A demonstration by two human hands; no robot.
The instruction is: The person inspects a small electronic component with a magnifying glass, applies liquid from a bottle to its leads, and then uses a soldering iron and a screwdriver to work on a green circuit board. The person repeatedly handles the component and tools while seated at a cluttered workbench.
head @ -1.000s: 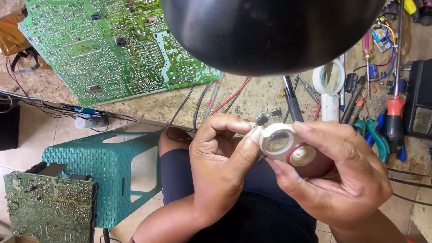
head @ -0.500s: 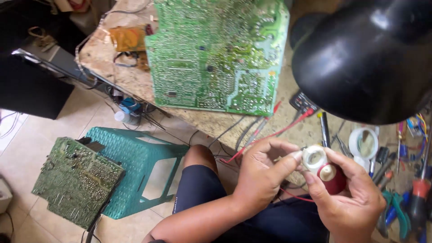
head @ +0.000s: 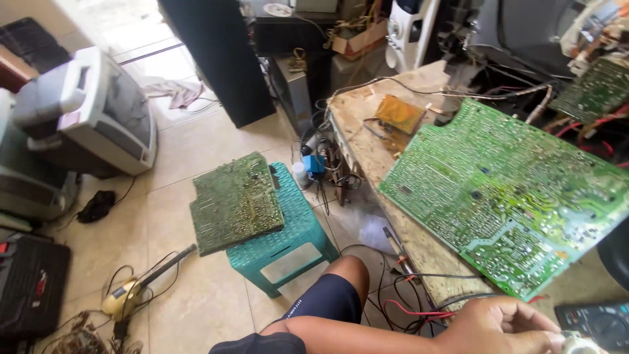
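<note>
Your left hand (head: 504, 324) sits at the bottom edge of the head view, fingers (head: 534, 328) curled in and pinching toward a small white round part (head: 576, 343) at the lower right corner. Only a sliver of that part shows, touching your fingertips; what it is cannot be told from here. Your right hand is out of frame, so its fingers cannot be read.

Just above your fingers: the edge of the worn wooden workbench (head: 367, 144), with a large green circuit board (head: 504, 190) lying solder side up, its near corner just beyond your knuckles. Right of your fingers, close by, a dark multimeter (head: 593, 321) lies on the bench. Just left of your wrist, red and black wires (head: 413, 308) loop off the bench edge, and a slim probe-like tool (head: 396, 246) rests there.

Further left of your hand, past your knee (head: 344, 272): a teal plastic stool (head: 288, 242) on the tiled floor, carrying a second, darker circuit board (head: 236, 200) that overhangs its top. Well away to the left, a yellow-handled tool with cord (head: 124, 298) on the floor and a grey printer-like machine (head: 98, 111). Far beyond your fingers, at the bench's back end, a small amber board (head: 400, 113).
</note>
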